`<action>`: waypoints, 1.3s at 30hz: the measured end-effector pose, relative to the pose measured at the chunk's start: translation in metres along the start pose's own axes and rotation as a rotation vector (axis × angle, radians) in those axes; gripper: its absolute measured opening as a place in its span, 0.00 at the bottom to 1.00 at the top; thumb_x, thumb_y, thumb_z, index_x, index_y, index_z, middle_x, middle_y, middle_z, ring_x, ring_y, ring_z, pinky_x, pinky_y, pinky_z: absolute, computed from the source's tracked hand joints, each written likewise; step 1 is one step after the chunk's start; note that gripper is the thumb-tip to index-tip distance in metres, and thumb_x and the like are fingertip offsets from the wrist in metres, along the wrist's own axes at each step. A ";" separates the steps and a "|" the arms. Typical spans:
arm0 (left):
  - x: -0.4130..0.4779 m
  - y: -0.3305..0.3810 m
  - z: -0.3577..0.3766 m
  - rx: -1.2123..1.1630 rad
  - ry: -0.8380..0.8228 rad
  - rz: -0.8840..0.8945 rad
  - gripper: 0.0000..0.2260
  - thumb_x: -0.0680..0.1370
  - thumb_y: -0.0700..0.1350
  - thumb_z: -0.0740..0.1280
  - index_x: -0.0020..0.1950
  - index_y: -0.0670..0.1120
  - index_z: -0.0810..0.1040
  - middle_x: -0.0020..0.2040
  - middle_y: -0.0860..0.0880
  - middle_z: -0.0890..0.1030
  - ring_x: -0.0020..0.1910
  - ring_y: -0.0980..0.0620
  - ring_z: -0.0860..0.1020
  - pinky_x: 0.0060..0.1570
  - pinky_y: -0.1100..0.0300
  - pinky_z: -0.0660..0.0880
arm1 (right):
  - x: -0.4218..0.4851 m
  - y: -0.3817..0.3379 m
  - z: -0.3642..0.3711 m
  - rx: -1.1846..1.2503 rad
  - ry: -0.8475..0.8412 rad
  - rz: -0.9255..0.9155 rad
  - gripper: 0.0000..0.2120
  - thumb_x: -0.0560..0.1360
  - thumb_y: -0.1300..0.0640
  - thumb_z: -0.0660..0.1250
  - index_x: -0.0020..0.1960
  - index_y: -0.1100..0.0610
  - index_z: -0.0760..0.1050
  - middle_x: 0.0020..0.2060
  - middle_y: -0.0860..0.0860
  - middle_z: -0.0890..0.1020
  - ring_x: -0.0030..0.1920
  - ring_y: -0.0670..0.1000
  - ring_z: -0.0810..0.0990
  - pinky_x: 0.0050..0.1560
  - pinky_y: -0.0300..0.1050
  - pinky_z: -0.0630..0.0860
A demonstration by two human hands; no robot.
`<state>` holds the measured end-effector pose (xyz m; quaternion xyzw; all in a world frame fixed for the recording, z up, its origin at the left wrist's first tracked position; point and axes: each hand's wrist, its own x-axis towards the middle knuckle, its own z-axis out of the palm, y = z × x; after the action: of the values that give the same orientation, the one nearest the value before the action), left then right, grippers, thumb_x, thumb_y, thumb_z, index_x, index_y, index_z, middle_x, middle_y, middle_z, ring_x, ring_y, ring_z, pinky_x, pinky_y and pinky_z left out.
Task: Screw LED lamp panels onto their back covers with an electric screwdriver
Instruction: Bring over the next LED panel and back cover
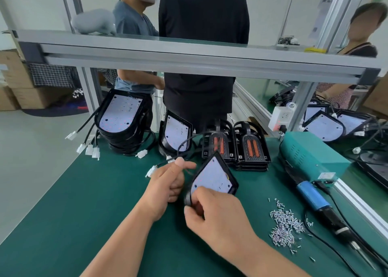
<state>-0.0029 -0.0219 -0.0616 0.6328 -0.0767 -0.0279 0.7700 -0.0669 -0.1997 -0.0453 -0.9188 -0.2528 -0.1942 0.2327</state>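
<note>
On the green counter (84, 192), at the back left, we see a leaning stack of lamps (121, 117) with white panels already seated in black covers, which we judge to be finished pieces. A single lamp (176, 133) stands beside it. To its right, two stacks of back covers (252, 148) wait without panels, so plenty of work seems to be left. The teal power box (310, 150) sits at the right edge. The electric screwdriver (315, 197) lies in front of it, with nobody holding it.

The lamp unit (214, 178) we are working on is tilted up off the counter near the middle, with its white panel facing us. Our right grip (216, 216) is clamped round its lower edge. Our left grip (168, 184), fingers curled, appears to pinch its cable (184, 144) just beside the unit. The white connector (151, 170) pokes out past that grip.

We cannot tell whether this unit's screws are in. The loose screws (285, 228) lie heaped near the screwdriver.
</note>
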 end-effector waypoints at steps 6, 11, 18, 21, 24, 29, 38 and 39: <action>-0.004 0.007 -0.002 0.236 -0.202 -0.067 0.29 0.67 0.68 0.78 0.62 0.54 0.86 0.32 0.54 0.73 0.30 0.55 0.67 0.31 0.62 0.61 | -0.002 -0.018 0.005 0.038 -0.209 0.101 0.13 0.79 0.39 0.61 0.50 0.49 0.71 0.44 0.47 0.84 0.45 0.52 0.80 0.50 0.50 0.74; -0.004 0.012 -0.005 0.285 -0.195 -0.156 0.19 0.71 0.53 0.78 0.61 0.51 0.86 0.38 0.44 0.75 0.35 0.49 0.71 0.35 0.56 0.66 | -0.001 -0.019 0.001 0.150 -0.281 0.114 0.13 0.80 0.40 0.64 0.52 0.50 0.75 0.46 0.46 0.84 0.47 0.51 0.80 0.52 0.50 0.75; -0.006 0.014 -0.002 0.381 -0.245 -0.146 0.13 0.73 0.47 0.73 0.56 0.49 0.89 0.53 0.41 0.88 0.51 0.52 0.83 0.59 0.53 0.77 | 0.010 0.026 -0.021 0.101 0.110 0.039 0.10 0.80 0.47 0.67 0.56 0.49 0.82 0.49 0.41 0.82 0.53 0.46 0.78 0.56 0.43 0.75; -0.006 0.014 -0.006 0.441 -0.242 -0.206 0.17 0.69 0.52 0.75 0.56 0.51 0.89 0.53 0.42 0.88 0.51 0.51 0.84 0.64 0.46 0.77 | 0.022 0.066 -0.035 -0.008 0.003 0.040 0.21 0.82 0.44 0.71 0.70 0.54 0.80 0.66 0.47 0.80 0.70 0.51 0.71 0.73 0.43 0.66; -0.004 0.016 -0.008 0.442 -0.306 -0.218 0.16 0.70 0.53 0.76 0.57 0.52 0.89 0.54 0.46 0.88 0.57 0.47 0.86 0.66 0.47 0.78 | 0.019 0.088 -0.033 0.011 -0.318 0.119 0.34 0.80 0.28 0.61 0.80 0.46 0.69 0.74 0.44 0.75 0.76 0.46 0.67 0.74 0.45 0.65; -0.008 0.023 -0.007 0.406 -0.327 -0.185 0.18 0.73 0.58 0.77 0.57 0.49 0.88 0.41 0.51 0.86 0.39 0.52 0.84 0.41 0.61 0.79 | 0.014 0.096 -0.032 0.049 -0.395 0.152 0.24 0.81 0.29 0.61 0.74 0.37 0.69 0.60 0.44 0.82 0.61 0.46 0.78 0.61 0.50 0.76; 0.004 0.021 -0.031 0.249 0.120 -0.147 0.11 0.80 0.54 0.71 0.48 0.49 0.88 0.32 0.53 0.62 0.29 0.53 0.57 0.24 0.64 0.56 | 0.009 0.099 -0.050 0.282 -0.524 0.147 0.07 0.85 0.43 0.67 0.53 0.45 0.81 0.47 0.43 0.85 0.47 0.47 0.81 0.52 0.45 0.76; 0.004 0.019 -0.031 0.286 0.115 -0.154 0.11 0.81 0.55 0.71 0.48 0.50 0.88 0.32 0.53 0.62 0.29 0.53 0.57 0.25 0.64 0.56 | 0.009 0.100 -0.051 0.299 -0.550 0.141 0.07 0.85 0.44 0.67 0.53 0.45 0.81 0.47 0.43 0.85 0.47 0.46 0.82 0.53 0.45 0.76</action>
<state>0.0047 0.0112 -0.0481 0.7405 0.0133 -0.0393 0.6708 -0.0167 -0.2994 -0.0319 -0.9079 -0.2674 0.1172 0.3009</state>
